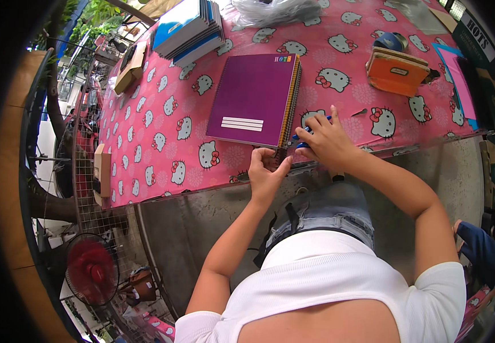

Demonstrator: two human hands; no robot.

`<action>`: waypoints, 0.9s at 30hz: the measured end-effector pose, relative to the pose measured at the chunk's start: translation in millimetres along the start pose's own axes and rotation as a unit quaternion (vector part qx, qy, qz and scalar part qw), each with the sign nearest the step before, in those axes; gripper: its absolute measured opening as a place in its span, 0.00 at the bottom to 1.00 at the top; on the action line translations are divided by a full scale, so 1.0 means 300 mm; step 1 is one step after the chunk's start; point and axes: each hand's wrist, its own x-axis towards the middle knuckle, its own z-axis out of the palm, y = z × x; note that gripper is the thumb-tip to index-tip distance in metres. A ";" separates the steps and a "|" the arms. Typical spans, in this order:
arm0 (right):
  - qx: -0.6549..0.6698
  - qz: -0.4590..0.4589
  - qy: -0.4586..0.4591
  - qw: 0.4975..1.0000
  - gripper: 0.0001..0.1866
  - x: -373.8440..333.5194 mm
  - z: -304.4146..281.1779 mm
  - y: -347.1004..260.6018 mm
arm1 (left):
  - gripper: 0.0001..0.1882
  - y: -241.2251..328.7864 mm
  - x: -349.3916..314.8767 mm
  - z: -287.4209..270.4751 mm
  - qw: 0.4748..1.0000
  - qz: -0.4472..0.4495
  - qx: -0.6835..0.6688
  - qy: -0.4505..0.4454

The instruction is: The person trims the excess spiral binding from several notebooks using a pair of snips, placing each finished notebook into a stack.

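Note:
A stack of spiral notebooks with a purple cover [253,100] lies near the table's front edge, its wire coils along the right side. My left hand [267,174] is closed at the lower right corner, thumb and fingers around a dark coil end [280,155] that juts past the cover. My right hand [330,140] grips blue-handled pliers [303,145] beside that same corner. Their jaws are mostly hidden by my fingers, so whether they touch the wire cannot be made out.
A pink patterned cloth [161,114] covers the table. Blue-covered notebooks [187,31] are piled at the far left, with clear plastic [276,11] beside them. An orange box [396,74], a blue roll [390,41] and dark cartons [487,57] stand right. A red fan [93,268] is lower left.

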 end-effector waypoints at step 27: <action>0.038 0.108 -0.217 0.969 0.25 0.047 -0.043 -0.002 | 0.09 0.002 0.023 -0.020 0.995 0.001 0.094 -0.025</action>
